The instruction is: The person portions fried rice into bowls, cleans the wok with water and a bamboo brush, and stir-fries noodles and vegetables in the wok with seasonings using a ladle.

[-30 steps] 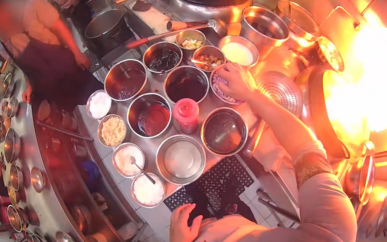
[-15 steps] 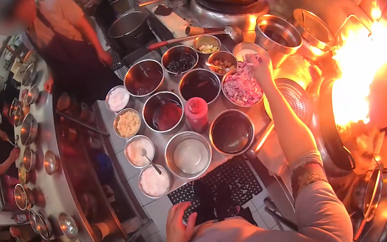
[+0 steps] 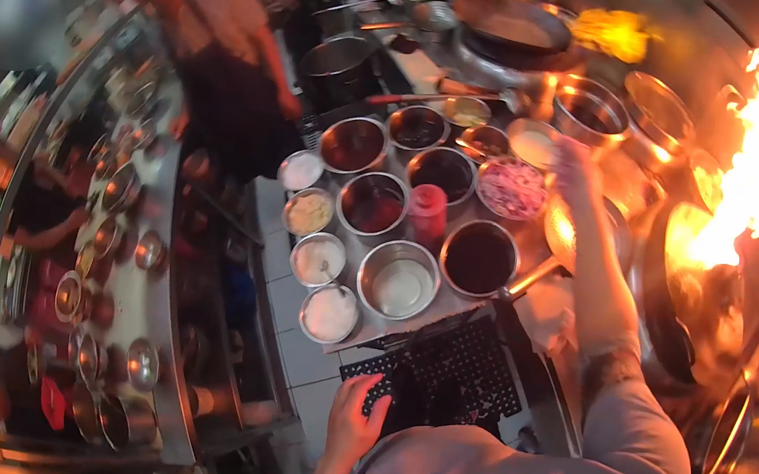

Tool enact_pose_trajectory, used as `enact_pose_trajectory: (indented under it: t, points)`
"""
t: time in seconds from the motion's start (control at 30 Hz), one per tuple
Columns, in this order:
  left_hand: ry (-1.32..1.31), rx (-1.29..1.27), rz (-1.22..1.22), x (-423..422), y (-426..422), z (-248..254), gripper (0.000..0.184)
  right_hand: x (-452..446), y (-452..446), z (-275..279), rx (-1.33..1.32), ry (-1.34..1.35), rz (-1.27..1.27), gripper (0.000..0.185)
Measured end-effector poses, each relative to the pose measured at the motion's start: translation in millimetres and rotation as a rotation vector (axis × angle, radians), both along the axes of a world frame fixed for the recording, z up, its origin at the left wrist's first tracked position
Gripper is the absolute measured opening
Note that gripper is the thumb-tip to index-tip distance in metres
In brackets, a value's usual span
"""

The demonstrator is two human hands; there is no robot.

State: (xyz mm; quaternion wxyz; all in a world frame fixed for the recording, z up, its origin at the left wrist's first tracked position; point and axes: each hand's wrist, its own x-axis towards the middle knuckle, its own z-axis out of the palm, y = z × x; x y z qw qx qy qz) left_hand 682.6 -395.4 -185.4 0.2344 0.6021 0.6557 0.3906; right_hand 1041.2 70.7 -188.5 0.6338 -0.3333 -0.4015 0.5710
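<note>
My right hand (image 3: 576, 165) is smeared by motion, just right of a metal bowl of sliced purple-pink onions (image 3: 512, 189) and beside a bowl of white stuff (image 3: 533, 143). Whether its fingers hold anything cannot be made out. Low in front of my body, my left hand (image 3: 358, 419) hangs with thumb and fingers apart, holding nothing. Beyond it stand bowls of white granules, one (image 3: 329, 313) and another with a spoon (image 3: 317, 259). A pot of pale liquid (image 3: 398, 281), a red squeeze bottle (image 3: 426, 211) and a pot of dark sauce (image 3: 479, 258) are close by.
Tall flames (image 3: 758, 168) rise from a wok (image 3: 672, 303) at my right. A perforated strainer (image 3: 564, 232) lies beside the onions. Another person (image 3: 238, 66) stands at the far left, near a counter (image 3: 136, 298) with several metal bowls. A black perforated mat (image 3: 468, 370) lies below.
The view has swung, so the scene sits further right in it. My right hand has moved off the onion bowl to the right. The flames look smaller. My left hand barely moved.
</note>
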Motion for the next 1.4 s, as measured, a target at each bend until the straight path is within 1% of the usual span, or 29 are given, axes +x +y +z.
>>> enact_pose_trajectory:
  t: [0.03,0.07,0.1,0.2,0.27,0.3,0.37,0.4,0.47,0.53,0.6,0.67,0.73,0.8,0.87,0.93,1.0,1.03,1.07,1.1,1.13,1.17,1.2,1.23,1.27,1.3,1.33,1.4]
  points:
    - [-0.017,0.026,0.007,2.0,-7.0,-2.8,0.035,-14.8,-33.9,33.0,0.051,0.04,-0.124,0.038]
    - [-0.032,0.053,0.014,-0.7,-12.6,-6.1,0.035,-19.2,-59.4,48.9,0.082,-0.038,-0.186,0.037]
    - [-0.044,0.081,0.021,-8.1,-19.7,-8.9,0.035,-15.9,-85.2,54.2,0.101,-0.172,-0.233,0.036]
    - [-0.061,0.163,0.062,-21.6,-46.2,-14.1,0.036,-4.1,-131.1,51.2,0.145,-0.649,-0.288,0.034]
    - [-0.06,0.171,0.151,-37.6,-56.6,-17.5,0.035,7.1,-144.7,46.3,0.159,-0.931,-0.313,0.033]
    - [-0.065,0.174,0.166,-48.8,-58.9,-19.1,0.035,13.7,-152.3,47.2,0.162,-1.056,-0.328,0.032]
    - [-0.058,0.118,0.215,-88.5,-60.0,-24.4,0.035,20.7,-165.3,46.7,0.154,-1.222,-0.349,0.031]
    - [-0.056,0.089,0.239,-111.8,-59.3,-25.7,0.035,21.5,-169.1,50.2,0.154,-1.292,-0.352,0.03]
    - [0.175,0.275,0.39,-173.9,-61.8,-19.3,0.029,19.2,-179.0,54.6,0.155,-1.404,-0.369,0.028]
    - [0.334,0.314,0.516,-262.0,-62.7,-1.9,0.03,15.2,-191.2,62.5,0.152,-1.508,-0.4,0.027]
    - [0.298,0.336,0.691,-343.4,-71.5,11.3,0.029,-2.9,-206.3,76.1,0.171,-1.573,-0.426,0.026]
    - [0.372,0.281,0.883,-443.5,-82.3,5.9,0.029,-35.8,-224.6,96.8,0.24,-1.611,-0.46,0.024]
    - [0.256,0.234,1.014,-538.1,-90.4,6.8,0.03,-95.4,-250.0,118.1,0.365,-1.61,-0.442,0.023]
    - [0.035,0.276,1.077,-646.9,-94.5,-12.3,0.031,-181.8,-274.9,137.2,0.502,-1.565,-0.383,0.022]
    - [-0.287,0.272,1.131,-749.3,-95.2,-44.2,0.03,-281.8,-297.1,147.1,0.627,-1.483,-0.257,0.02]
    - [-0.562,0.285,1.182,-825.1,-91.8,-62.1,0.03,-386.7,-315.3,146.1,0.716,-1.393,-0.065,0.019]
    - [-0.79,0.315,1.236,-887.7,-79.6,-72.9,0.031,-491.2,-329.7,133.7,0.729,-1.295,0.19,0.017]
    - [-1.01,0.438,1.155,-923.2,-75.7,-89.0,0.032,-536.8,-341.6,127.0,0.571,-1.287,0.353,0.016]
    - [-1.113,0.462,1.175,-946.5,-70.0,-90.6,0.033,-585.5,-348.3,111.4,0.582,-1.227,0.285,0.018]
    - [-1.213,0.49,1.194,-968.5,-64.9,-88.6,0.033,-626.1,-361.8,102.7,0.525,-1.188,0.271,0.017]
    - [-1.315,0.527,1.216,-986.9,-61.9,-87.8,0.033,-655.8,-357.7,97.7,0.599,-1.206,0.441,0.017]
    - [-1.322,0.538,1.233,-1002.3,-59.4,-89.3,0.028,-689.8,-365.3,98.7,0.492,-1.188,0.547,0.016]
    - [-1.29,0.493,1.278,-1017.7,-59.3,-91.8,0.028,-717.6,-360.8,84.5,0.587,-1.167,0.616,0.018]
    - [-1.248,0.447,1.333,-1031.4,-67.6,-93.0,0.028,-750.8,-361.4,79.5,0.57,-1.146,0.706,0.017]
    - [-1.206,0.401,1.387,-1041.2,-73.6,-93.5,0.029,-781.7,-358.6,70.8,0.607,-1.109,0.783,0.016]
    - [-1.122,0.338,1.467,-1035.6,-75.3,-73.3,0.036,-812.0,-354.8,59.5,0.643,-1.071,0.859,0.016]
    - [-1.075,0.415,1.373,-1042.7,-87.4,-65.2,0.038,-845.8,-350.8,47.3,0.669,-1.037,0.924,0.017]
    - [-0.967,0.424,1.215,-1060.5,-114.3,-33.1,0.036,-918.0,-348.6,23.3,0.734,-0.993,1.031,0.02]
